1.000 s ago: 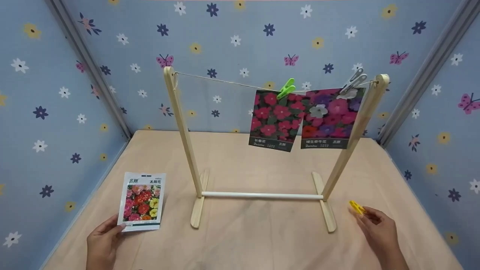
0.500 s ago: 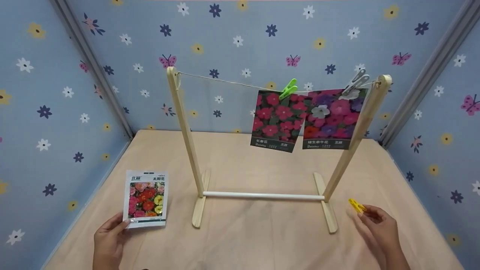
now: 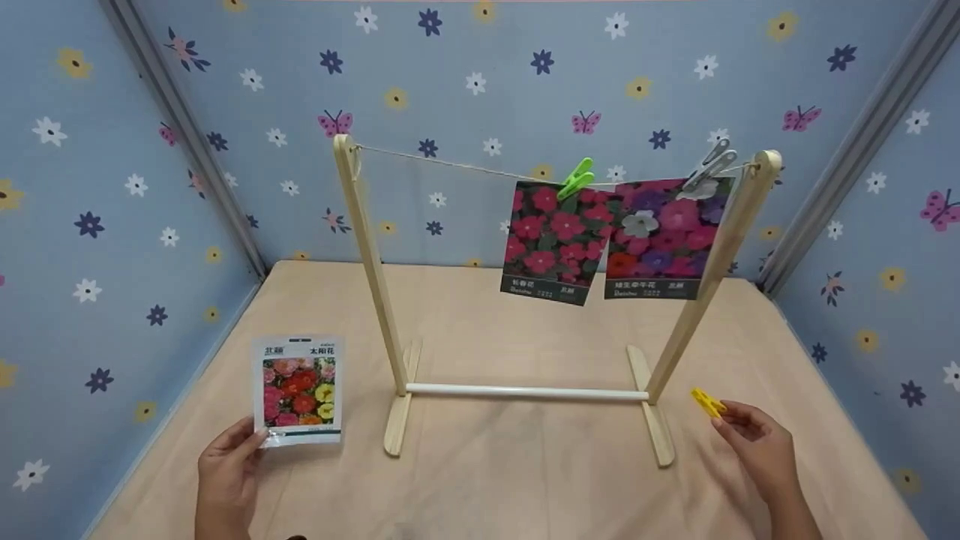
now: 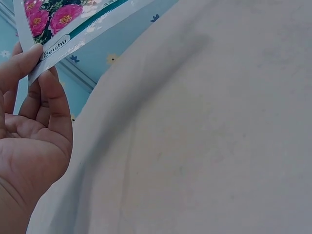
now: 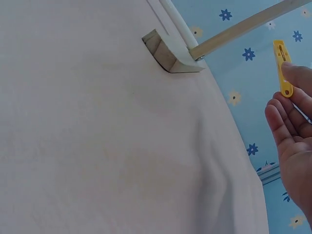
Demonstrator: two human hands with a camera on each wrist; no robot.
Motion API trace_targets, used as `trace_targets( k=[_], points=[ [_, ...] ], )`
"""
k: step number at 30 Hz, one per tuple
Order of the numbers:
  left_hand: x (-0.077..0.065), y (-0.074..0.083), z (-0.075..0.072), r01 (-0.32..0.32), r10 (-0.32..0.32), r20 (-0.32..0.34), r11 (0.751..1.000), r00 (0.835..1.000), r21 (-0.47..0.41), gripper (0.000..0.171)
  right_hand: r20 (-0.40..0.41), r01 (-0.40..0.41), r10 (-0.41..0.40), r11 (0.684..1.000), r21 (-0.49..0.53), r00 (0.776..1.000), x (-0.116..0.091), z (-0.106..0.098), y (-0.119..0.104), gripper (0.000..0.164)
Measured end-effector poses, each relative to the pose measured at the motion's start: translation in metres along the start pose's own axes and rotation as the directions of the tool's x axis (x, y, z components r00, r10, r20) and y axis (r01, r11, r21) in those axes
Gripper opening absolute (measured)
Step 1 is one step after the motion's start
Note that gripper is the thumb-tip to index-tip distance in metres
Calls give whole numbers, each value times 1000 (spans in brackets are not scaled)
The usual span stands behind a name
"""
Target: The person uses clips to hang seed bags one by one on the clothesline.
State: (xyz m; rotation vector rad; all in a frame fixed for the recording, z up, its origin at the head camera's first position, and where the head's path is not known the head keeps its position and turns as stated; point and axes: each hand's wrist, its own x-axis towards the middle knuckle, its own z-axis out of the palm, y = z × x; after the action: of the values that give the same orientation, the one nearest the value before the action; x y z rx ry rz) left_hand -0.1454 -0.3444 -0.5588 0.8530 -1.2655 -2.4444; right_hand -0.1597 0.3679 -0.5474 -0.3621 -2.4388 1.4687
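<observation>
My left hand (image 3: 229,476) pinches the lower left corner of a white-bordered flower seed packet (image 3: 298,394), thumb on the front. In the left wrist view the packet's corner (image 4: 56,48) shows between thumb and fingers. On the right, my right hand (image 3: 761,450) pinches a yellow clothespin (image 3: 706,403) between thumb and fingers, its free end pointing up and left. Between the hands stands a wooden rack with a string (image 3: 450,163) across its top. A green clothespin (image 3: 577,178) and a grey clothespin (image 3: 709,166) hold two flower packets, one red-pink (image 3: 555,240) and one mixed (image 3: 660,240), on the string.
The rack's left post (image 3: 369,270) and right post (image 3: 712,277) rise from wooden feet, joined low down by a white rod (image 3: 525,391). A peach cloth (image 3: 480,480) covers the surface. Blue flower-patterned walls (image 3: 465,75) enclose the back and sides.
The left hand has moved the seed packet slightly up and right. My right hand has lifted the yellow clothespin a little. The hanging packets stay on the string.
</observation>
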Motion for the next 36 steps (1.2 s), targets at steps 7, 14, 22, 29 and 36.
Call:
trace_targets(
  k=[7,14,22,29,36],
  points=[
    [-5,1,12,-20,21,33,1000,999,-24,30,5,63,-63,997,47,998,-4,1,-14,44],
    [-10,-1,18,-133,141,166,989,976,-61,26,46,119,-125,985,126,991,-7,2,-26,41],
    [-15,-4,27,-180,212,294,975,932,-132,29,102,208,-229,961,183,968,-9,4,-42,38],
    [-20,-4,41,-170,201,332,978,922,-121,28,139,264,-290,947,181,947,-10,4,-57,34],
    [-25,-1,54,-214,240,356,970,903,-110,27,142,298,-324,938,179,935,-10,5,-68,34]
  ],
)
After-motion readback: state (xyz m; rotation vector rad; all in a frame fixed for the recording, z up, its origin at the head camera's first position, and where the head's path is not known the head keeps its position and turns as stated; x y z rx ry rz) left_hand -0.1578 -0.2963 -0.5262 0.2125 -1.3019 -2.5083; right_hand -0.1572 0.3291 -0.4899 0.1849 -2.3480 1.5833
